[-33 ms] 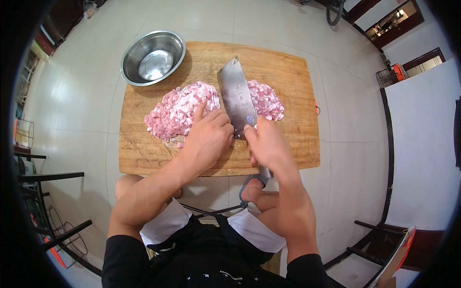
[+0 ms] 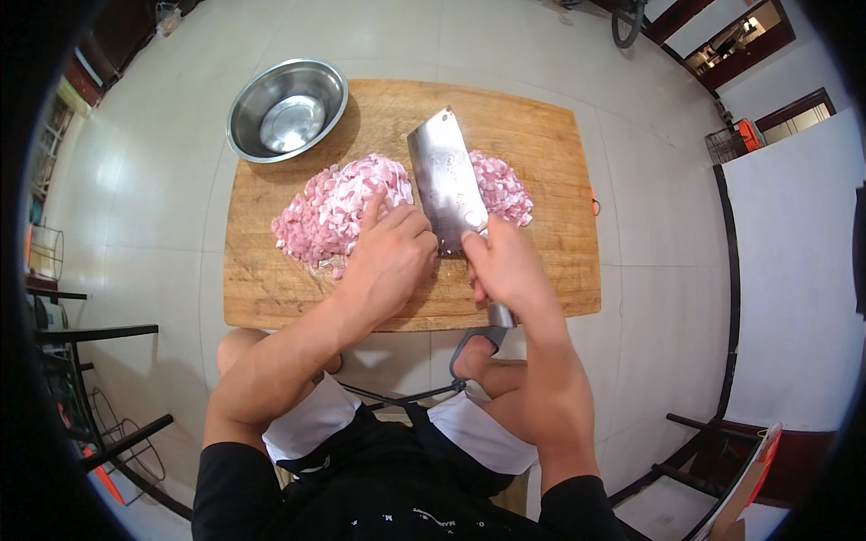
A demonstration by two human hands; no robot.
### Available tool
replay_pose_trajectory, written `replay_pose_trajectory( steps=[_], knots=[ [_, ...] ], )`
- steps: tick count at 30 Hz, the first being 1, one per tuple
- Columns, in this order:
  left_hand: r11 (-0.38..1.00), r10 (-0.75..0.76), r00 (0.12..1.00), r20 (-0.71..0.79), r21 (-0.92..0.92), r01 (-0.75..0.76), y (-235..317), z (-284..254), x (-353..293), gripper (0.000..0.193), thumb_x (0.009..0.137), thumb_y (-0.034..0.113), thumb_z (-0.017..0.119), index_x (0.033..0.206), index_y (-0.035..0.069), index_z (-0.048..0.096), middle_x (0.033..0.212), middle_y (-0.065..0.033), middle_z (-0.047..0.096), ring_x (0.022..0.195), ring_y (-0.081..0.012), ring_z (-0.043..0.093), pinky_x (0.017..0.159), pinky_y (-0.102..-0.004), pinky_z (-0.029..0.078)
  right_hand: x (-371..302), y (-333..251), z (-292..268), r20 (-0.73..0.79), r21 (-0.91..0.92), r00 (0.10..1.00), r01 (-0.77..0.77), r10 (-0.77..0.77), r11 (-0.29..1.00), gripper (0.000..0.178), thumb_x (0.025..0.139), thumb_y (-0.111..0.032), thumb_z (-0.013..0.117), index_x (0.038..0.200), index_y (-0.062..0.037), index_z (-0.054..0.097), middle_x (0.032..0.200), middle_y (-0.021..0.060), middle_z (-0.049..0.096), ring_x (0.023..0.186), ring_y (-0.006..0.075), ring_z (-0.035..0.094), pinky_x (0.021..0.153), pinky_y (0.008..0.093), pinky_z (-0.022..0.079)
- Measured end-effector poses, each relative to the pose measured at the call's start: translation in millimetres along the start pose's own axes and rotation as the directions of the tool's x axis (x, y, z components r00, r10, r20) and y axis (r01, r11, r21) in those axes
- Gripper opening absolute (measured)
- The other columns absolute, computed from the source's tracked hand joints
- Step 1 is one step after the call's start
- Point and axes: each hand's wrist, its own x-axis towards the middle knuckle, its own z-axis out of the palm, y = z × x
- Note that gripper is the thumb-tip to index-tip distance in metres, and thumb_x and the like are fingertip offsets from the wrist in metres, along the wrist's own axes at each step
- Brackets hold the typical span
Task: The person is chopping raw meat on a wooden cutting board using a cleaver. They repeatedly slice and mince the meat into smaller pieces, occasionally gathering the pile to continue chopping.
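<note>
My right hand grips the handle of a wide-bladed cleaver over a wooden chopping board. The blade points away from me and leans, its broad face showing. To its left lies a larger pile of diced pink meat. A smaller diced meat pile sits to its right, partly hidden behind the blade. My left hand presses on the near right side of the larger pile, index finger reaching onto it. Its other fingers curl close beside the blade, their tips hidden.
An empty steel bowl stands at the board's far left corner, overhanging its edge. Below the near edge are my knees and a slippered foot. Dark chair parts are at the left, with a white panel at the right.
The cleaver has tipped slightly, with its blade and handle shifted a little to the right. My right hand has moved slightly with it; my left hand stays almost in place.
</note>
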Motion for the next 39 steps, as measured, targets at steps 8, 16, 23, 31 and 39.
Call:
replay_pose_trajectory(
  steps=[8,16,23,31,39],
  knots=[
    [0.989,-0.067,0.988,-0.136,0.123,0.084,-18.8,-0.8,27.8,0.01,0.087,0.011,0.079,0.096,0.007,0.077,0.12,-0.0106,0.067,0.129,-0.0316,0.061,0.127,-0.0659,0.034,-0.3,32.3,-56.1,0.013,0.253,0.997,-0.075,0.074,0.965,0.023,0.109,-0.02,0.063,0.104,0.0018,0.064,0.076,0.0058,0.066,0.05,0.0157,0.062,0.049,0.0352,0.051],
    [0.966,-0.191,0.943,-0.272,0.119,0.23,-32.9,0.6,38.3,0.035,0.088,0.018,0.087,0.119,0.006,0.076,0.131,-0.0168,0.065,0.131,-0.0374,0.061,0.126,-0.0562,0.041,-43.5,8.5,-58.5,-0.113,0.085,0.993,-0.035,0.045,0.996,0.028,0.109,-0.022,0.063,0.098,0.0032,0.064,0.075,0.0117,0.069,0.052,0.0189,0.066,0.052,0.0389,0.052],
    [0.96,-0.225,0.973,-0.044,0.16,0.229,-33.0,-15.4,40.3,0.035,0.091,0.021,0.084,0.121,0.004,0.076,0.125,-0.0149,0.071,0.123,-0.0365,0.064,0.115,-0.0498,0.048,-73.3,24.8,-36.3,-0.155,-0.212,0.962,0.191,-0.226,0.958,0.024,0.108,-0.019,0.069,0.1,0.0029,0.066,0.066,0.0123,0.066,0.05,0.0219,0.065,0.05,0.0395,0.05],
    [0.989,-0.146,0.989,0.02,0.001,0.146,-34.8,-17.8,36.6,0.029,0.091,0.017,0.084,0.116,0.005,0.078,0.117,-0.0128,0.074,0.121,-0.0353,0.066,0.116,-0.0505,0.048,-81.2,11.8,-26.5,-0.199,-0.376,0.916,0.257,-0.348,0.89,0.026,0.106,-0.02,0.07,0.095,0.0019,0.06,0.082,0.0295,0.07,0.079,0.0549,0.068,0.07,0.0619,0.052],
    [1.0,0.005,1.0,-0.019,0.03,-0.005,-21.6,-13.1,27.8,0.022,0.09,0.016,0.082,0.111,0.01,0.079,0.113,-0.0083,0.073,0.127,-0.0321,0.066,0.128,-0.0669,0.036,-82.9,13.5,-29.0,-0.214,-0.273,0.942,0.198,-0.26,0.941,0.025,0.103,-0.019,0.074,0.094,0.0002,0.061,0.079,0.0218,0.07,0.073,0.0461,0.065,0.068,0.0569,0.049]
  ],
)
